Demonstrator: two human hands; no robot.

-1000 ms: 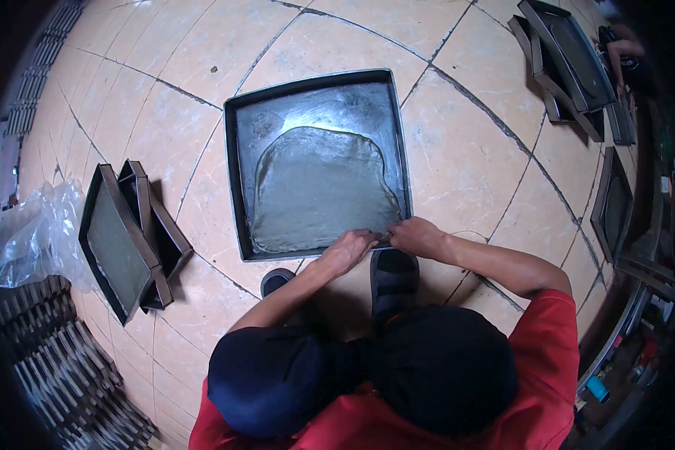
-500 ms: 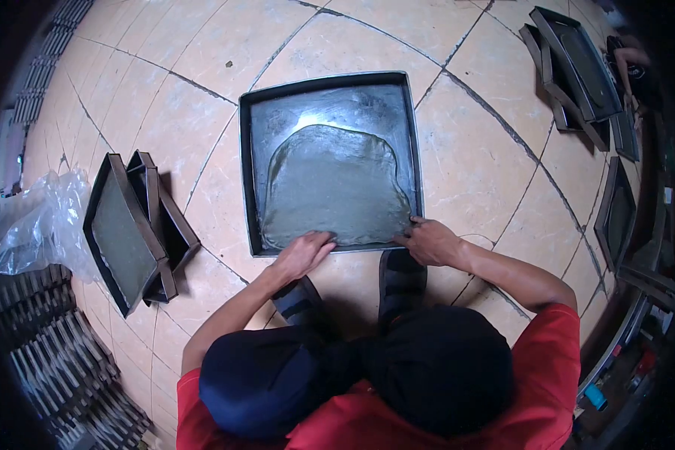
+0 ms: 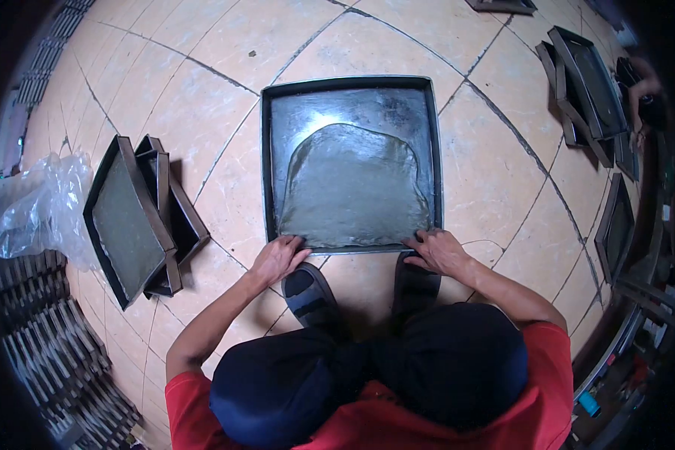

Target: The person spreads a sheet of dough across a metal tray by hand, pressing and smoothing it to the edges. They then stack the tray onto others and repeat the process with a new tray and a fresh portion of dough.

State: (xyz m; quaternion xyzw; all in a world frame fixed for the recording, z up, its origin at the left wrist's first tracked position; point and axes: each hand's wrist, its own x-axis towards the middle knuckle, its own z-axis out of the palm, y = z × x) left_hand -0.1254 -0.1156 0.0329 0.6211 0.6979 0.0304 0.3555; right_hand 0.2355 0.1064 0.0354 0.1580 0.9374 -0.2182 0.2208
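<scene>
A square dark metal tray (image 3: 277,89) lies on the tiled floor in front of my feet. Inside it a flat grey-green sheet of soft material (image 3: 356,187) covers the near and middle part, its far edge rounded. My left hand (image 3: 279,257) is at the tray's near left corner, fingertips at the sheet's edge. At the near right corner my right hand (image 3: 440,251) has its fingers over the rim, touching the sheet's edge. The fingers of both hands are bent, and what they pinch, if anything, is too small to make out.
Stacked trays (image 3: 131,221) with grey material stand at the left, beside clear plastic sheeting (image 3: 41,210). More trays (image 3: 589,86) lean at the upper right, near another person's arm (image 3: 641,94). Slatted racks (image 3: 60,360) line the lower left.
My left hand has moved left along the near rim to the corner. My right hand has shifted slightly at the right corner. The tray appears further right in view.
</scene>
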